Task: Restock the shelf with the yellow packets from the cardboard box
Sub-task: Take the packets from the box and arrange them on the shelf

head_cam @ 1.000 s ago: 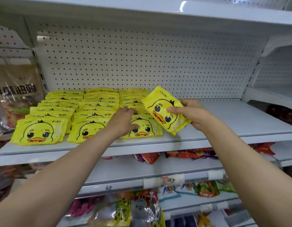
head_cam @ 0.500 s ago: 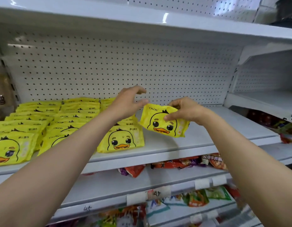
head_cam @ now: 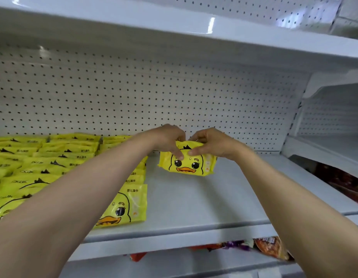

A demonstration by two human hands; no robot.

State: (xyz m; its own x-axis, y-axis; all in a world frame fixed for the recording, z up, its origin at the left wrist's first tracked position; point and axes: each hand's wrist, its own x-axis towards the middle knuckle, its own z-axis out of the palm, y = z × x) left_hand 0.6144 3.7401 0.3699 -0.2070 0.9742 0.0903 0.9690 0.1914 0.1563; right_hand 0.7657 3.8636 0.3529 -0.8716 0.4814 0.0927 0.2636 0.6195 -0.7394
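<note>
together, the left hand (head_cam: 167, 139) and right hand (head_cam: 211, 143) pinch one yellow packet (head_cam: 187, 162) upright on the shelf (head_cam: 194, 199), mid-frame.

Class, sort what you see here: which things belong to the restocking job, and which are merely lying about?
Job:
yellow plastic duck-face packet, gripped by left hand and right hand
rows of yellow duck packets
white metal shelf

Lying about:
red and orange snack bags on the shelf below
white pegboard back panel

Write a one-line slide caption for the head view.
Both hands, left hand and right hand, hold a yellow duck packet at the back of the white shelf, beside rows of packets.
</note>
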